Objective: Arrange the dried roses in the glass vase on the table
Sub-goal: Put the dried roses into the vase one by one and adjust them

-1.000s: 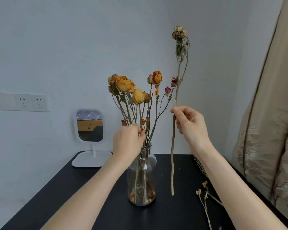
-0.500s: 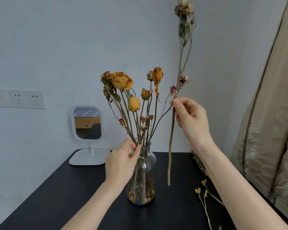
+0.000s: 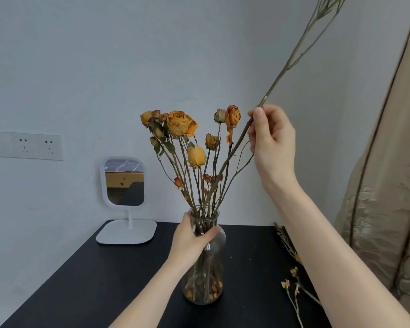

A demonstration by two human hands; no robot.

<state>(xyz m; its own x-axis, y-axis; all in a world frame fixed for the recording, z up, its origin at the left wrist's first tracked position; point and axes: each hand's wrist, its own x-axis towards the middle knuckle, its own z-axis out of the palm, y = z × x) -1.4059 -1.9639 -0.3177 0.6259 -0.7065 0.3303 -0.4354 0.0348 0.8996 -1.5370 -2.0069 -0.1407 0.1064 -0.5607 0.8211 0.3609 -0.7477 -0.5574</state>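
Observation:
A clear glass vase (image 3: 212, 278) stands on the black table (image 3: 104, 280) and holds several dried orange and yellow roses (image 3: 181, 125). My left hand (image 3: 191, 240) is wrapped around the vase's neck. My right hand (image 3: 272, 138) pinches a long dried rose stem (image 3: 291, 60) that leans up to the right; its flower head is cut off by the top edge. The lower end of this stem runs down among the other stems toward the vase mouth.
A small white stand mirror (image 3: 124, 183) sits at the table's back left. Loose dried rose stems (image 3: 294, 280) lie along the table's right edge. A beige curtain (image 3: 388, 185) hangs at the right. A wall socket plate (image 3: 25, 145) is at the left.
My right hand has tilted the long stem and brought its lower end from beside the vase to the vase mouth. My left hand slid down from the stems to the vase neck.

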